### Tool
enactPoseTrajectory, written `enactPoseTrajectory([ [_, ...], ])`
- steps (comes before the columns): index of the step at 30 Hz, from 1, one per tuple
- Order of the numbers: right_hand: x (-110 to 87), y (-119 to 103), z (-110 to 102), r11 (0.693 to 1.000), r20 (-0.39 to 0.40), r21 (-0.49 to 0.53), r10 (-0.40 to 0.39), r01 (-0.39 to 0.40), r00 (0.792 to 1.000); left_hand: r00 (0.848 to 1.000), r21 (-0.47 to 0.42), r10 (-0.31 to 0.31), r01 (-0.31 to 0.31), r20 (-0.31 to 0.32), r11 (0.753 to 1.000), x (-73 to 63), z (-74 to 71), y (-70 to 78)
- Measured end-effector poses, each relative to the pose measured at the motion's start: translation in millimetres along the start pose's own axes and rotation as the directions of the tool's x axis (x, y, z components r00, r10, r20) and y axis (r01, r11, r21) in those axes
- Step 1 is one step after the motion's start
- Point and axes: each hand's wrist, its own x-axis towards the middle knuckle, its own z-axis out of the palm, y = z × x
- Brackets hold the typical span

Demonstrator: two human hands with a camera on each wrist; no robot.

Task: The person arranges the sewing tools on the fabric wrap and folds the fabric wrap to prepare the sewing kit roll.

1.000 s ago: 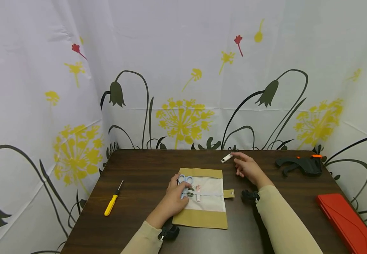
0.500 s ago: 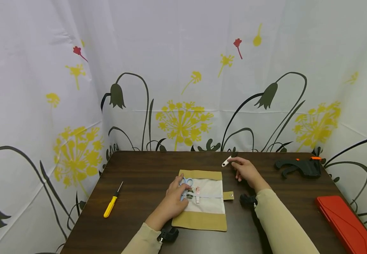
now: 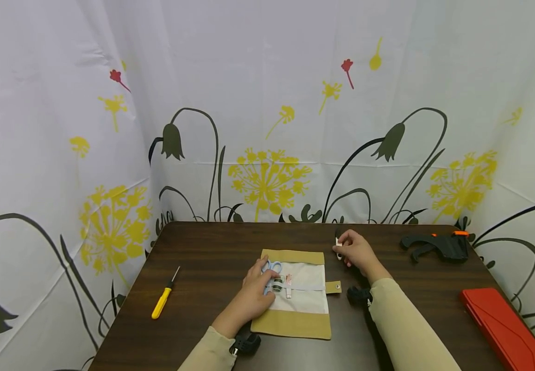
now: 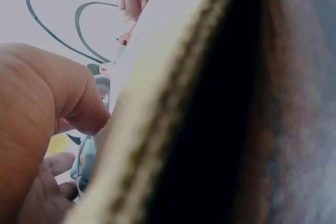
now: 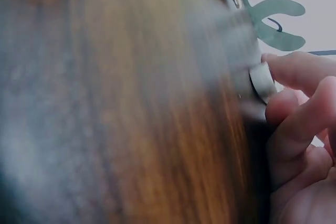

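A tan and cream fabric sewing kit [image 3: 301, 301] lies unfolded on the table. My left hand [image 3: 252, 289] rests over its left side, beside the light blue scissors [image 3: 275, 266], whose lower part the hand covers. In the left wrist view the thumb [image 4: 86, 106] presses down by the fabric edge. Small thread spools [image 3: 277, 284] and a slim white item [image 3: 288, 286] sit under the kit's elastic band. Past the kit's top right corner, my right hand [image 3: 359, 252] pinches a small white-handled tool [image 3: 339, 249] with a dark tip pointing away; its exact kind is unclear.
A yellow-handled screwdriver [image 3: 165, 296] lies at the left. Toward the back right is a black clamp [image 3: 445, 245] with orange parts, and a red case [image 3: 503, 322] lies near the right edge. A snap tab [image 3: 333, 287] sticks out from the kit's right side.
My right hand has taken hold of the white-handled tool, turned it from slanted to nearly upright in view, and drawn it slightly nearer. My left hand stays on the kit.
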Motion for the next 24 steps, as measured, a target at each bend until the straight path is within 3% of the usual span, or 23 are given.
enactPoseTrajectory([
  [8,5.5,-1.8,4.2,0.997,-0.053,-0.048,0.058,-0.060,0.997,1.000,0.007,-0.001,0.001,-0.001,1.000,-0.4,0.0,-0.2],
  [15,2.4,-0.9,5.4,0.998,-0.078,-0.043,0.052,-0.055,0.996,1.000,-0.002,-0.003,0.003,0.002,1.000,0.3,1.0,0.1],
  [24,1.7,1.2,6.2,0.998,-0.099,0.036,0.056,-0.053,0.994,1.000,0.000,-0.009,0.009,0.004,1.000,1.2,1.4,-2.2],
])
